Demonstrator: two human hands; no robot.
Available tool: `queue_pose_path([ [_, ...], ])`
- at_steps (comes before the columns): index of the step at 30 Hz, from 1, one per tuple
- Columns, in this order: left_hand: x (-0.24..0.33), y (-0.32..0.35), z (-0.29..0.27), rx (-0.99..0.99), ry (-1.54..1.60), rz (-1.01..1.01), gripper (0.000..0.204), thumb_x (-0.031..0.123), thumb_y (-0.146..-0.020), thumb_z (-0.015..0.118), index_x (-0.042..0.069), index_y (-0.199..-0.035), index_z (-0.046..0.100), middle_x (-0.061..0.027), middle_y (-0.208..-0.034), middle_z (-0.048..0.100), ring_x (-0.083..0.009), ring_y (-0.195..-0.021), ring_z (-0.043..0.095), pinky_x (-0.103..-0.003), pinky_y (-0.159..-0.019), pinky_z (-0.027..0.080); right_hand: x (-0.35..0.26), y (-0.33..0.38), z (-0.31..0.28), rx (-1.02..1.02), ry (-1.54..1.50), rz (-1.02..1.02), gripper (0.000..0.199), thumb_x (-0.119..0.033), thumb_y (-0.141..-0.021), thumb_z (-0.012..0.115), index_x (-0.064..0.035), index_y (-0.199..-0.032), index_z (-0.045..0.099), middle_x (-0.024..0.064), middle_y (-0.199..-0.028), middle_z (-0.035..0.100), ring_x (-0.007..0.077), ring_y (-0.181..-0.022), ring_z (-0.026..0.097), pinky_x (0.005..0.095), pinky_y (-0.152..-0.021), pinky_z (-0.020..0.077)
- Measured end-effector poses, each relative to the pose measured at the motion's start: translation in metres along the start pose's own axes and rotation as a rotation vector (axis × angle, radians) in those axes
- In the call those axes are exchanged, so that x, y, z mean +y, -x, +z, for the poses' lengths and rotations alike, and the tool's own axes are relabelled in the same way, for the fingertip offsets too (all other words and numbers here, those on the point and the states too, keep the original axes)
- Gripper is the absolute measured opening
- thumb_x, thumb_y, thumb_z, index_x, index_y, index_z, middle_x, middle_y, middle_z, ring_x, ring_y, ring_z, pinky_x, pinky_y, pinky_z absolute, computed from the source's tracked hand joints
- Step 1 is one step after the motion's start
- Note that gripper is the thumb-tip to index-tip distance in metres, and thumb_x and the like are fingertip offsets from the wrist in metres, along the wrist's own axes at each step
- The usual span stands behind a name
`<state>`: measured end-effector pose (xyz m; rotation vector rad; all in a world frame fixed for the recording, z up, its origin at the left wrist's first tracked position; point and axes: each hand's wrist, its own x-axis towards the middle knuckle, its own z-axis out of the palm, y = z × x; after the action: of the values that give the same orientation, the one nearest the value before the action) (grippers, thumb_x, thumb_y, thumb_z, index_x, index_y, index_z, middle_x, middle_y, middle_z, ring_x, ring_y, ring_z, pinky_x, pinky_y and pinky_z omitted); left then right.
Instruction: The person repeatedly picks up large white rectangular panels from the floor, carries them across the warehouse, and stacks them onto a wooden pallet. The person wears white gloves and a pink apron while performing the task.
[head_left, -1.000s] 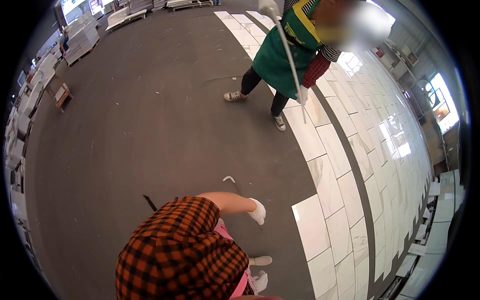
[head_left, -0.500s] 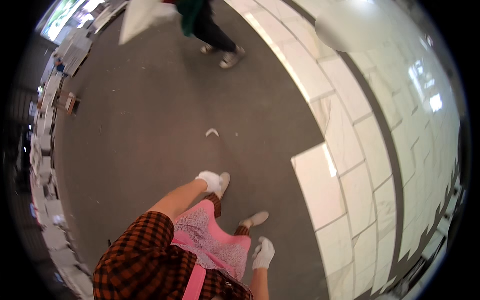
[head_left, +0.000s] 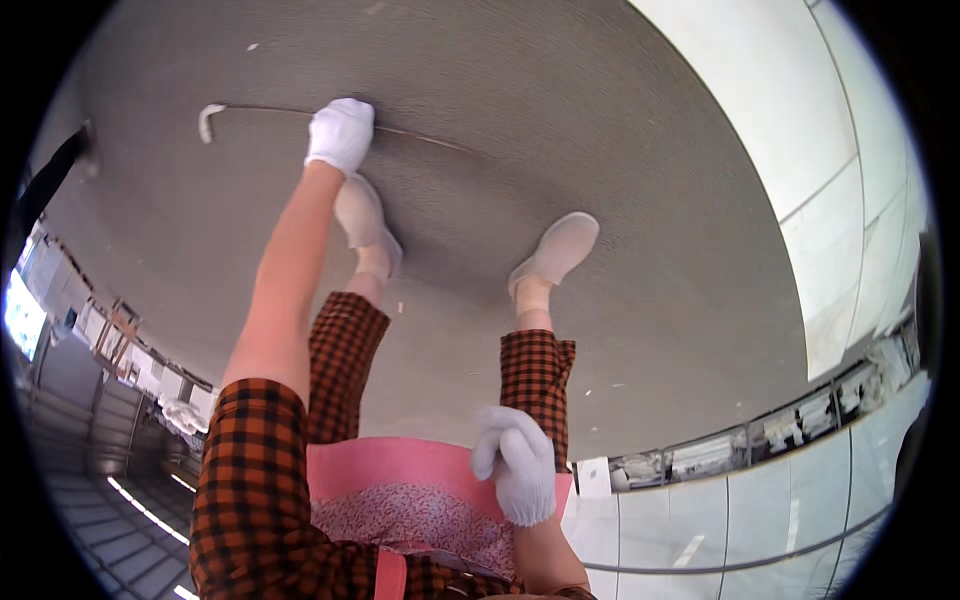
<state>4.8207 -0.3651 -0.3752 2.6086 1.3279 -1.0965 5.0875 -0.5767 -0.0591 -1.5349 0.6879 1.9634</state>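
My left hand (head_left: 342, 135), in a white knit glove, reaches forward above the floor, beside my left shoe. Its fingers are closed, back of the hand toward me; what they hold, if anything, is hidden. A long thin brown strip or rod passes behind this hand, with a curved white end piece (head_left: 206, 122) to its left. Whether the hand grips the strip, I cannot tell. Close to my waist, in front of the pink apron (head_left: 390, 465), my right hand (head_left: 518, 462) has its gloved fingers curled in, with no object visible there.
My light shoes (head_left: 558, 248) stand apart on the grey floor (head_left: 450, 80). White marble-look slabs (head_left: 840, 200) border the floor on the right. Another person's dark-trousered leg (head_left: 50, 185) shows at the far left. Racks of slabs (head_left: 745, 450) stand at the lower right.
The view has tilted down and turned. My left hand now overlaps the brown strip's line; before, it was apart from the white piece. The other person has shifted to the left edge.
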Motion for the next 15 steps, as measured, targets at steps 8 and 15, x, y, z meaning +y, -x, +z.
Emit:
queue_pose_path([
  [8, -0.008, 0.012, -0.082, -0.243, 0.077, 0.321, 0.009, 0.011, -0.077, 0.055, 0.007, -0.081, 0.063, -0.0127, -0.081, 0.065, -0.0291, -0.075, 0.066, -0.038, -0.062, 0.053, 0.003, -0.013, -0.007, -0.105, 0.047, -0.002, 0.028, -0.014, -0.093, 0.044, 0.0021, -0.113, 0.054, 0.005, -0.071, 0.057, 0.0115, -0.065, 0.052, 0.0249, -0.063, 0.0435],
  [15, -0.038, 0.08, -0.272, -0.006, 0.402, 0.175, 0.01, 0.013, -0.075, 0.055, 0.006, -0.082, 0.059, -0.0135, -0.081, 0.063, -0.0276, -0.071, 0.064, -0.038, -0.064, 0.051, 0.02, -0.005, -0.019, -0.175, 0.156, -0.226, 0.033, -0.02, -0.092, 0.05, -0.0013, -0.118, 0.054, 0.0108, -0.097, 0.064, 0.017, -0.09, 0.06, 0.0296, -0.084, 0.0469],
])
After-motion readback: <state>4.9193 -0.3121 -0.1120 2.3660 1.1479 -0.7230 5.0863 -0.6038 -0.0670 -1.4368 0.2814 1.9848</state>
